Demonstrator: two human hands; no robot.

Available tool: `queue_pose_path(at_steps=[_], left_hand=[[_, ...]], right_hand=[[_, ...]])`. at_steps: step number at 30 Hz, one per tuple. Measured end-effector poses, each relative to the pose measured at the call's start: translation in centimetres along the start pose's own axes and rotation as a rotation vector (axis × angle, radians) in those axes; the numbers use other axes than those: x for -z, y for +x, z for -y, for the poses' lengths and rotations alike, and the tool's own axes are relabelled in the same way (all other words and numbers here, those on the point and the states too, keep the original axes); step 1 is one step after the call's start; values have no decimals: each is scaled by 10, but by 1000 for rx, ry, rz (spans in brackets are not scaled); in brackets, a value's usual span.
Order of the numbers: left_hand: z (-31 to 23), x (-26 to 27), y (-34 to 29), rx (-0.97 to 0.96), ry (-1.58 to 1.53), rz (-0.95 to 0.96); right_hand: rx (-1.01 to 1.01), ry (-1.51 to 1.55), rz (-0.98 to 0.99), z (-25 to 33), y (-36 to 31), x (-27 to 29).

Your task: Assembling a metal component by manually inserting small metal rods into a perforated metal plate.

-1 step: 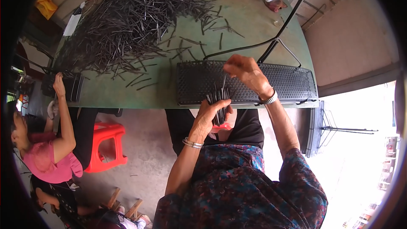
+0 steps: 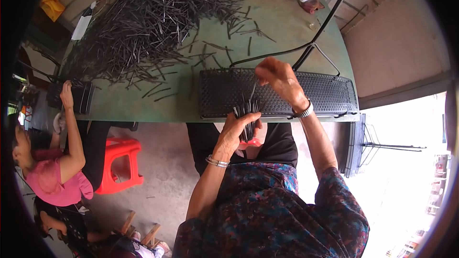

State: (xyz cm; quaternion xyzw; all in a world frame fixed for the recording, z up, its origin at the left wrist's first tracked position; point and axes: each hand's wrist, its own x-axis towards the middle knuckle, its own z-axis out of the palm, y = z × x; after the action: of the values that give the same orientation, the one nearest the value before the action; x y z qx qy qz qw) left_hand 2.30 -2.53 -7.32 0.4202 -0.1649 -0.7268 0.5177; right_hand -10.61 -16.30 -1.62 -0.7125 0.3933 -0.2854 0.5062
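My left hand (image 2: 235, 130) is closed round an upright bundle of thin dark strips (image 2: 247, 123), just off the table's near edge. Their upper ends fan out above my thumb. Higher up and to the right, my right hand (image 2: 279, 80) pinches what looks like a single thin strip (image 2: 253, 88), which slants down toward the bundle. Behind both hands lies a long black perforated metal panel (image 2: 311, 91) with a bent black rod frame (image 2: 301, 59) at its back.
A large heap of dark strips (image 2: 148, 24) covers the back left of the green table (image 2: 282, 33), with loose ones scattered around. At left a co-worker in pink (image 2: 62, 177) reaches toward another black panel (image 2: 83, 98). A red stool (image 2: 119, 167) stands between us. Another panel (image 2: 354, 145) stands at right.
My right hand has shifted very slightly to the right. My left hand and the bundle stay in place.
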Motion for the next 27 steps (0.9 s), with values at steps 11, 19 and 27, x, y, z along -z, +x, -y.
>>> queue_pose_path(at_steps=[11, 19, 27], left_hand=[[6, 0, 2, -3, -156, 45], [6, 1, 0, 17, -278, 54], [8, -1, -1, 76, -420, 35]], right_hand=[[327, -248, -406, -27, 27, -23], [345, -238, -382, -24, 22, -25], [354, -216, -321, -23, 22, -20]])
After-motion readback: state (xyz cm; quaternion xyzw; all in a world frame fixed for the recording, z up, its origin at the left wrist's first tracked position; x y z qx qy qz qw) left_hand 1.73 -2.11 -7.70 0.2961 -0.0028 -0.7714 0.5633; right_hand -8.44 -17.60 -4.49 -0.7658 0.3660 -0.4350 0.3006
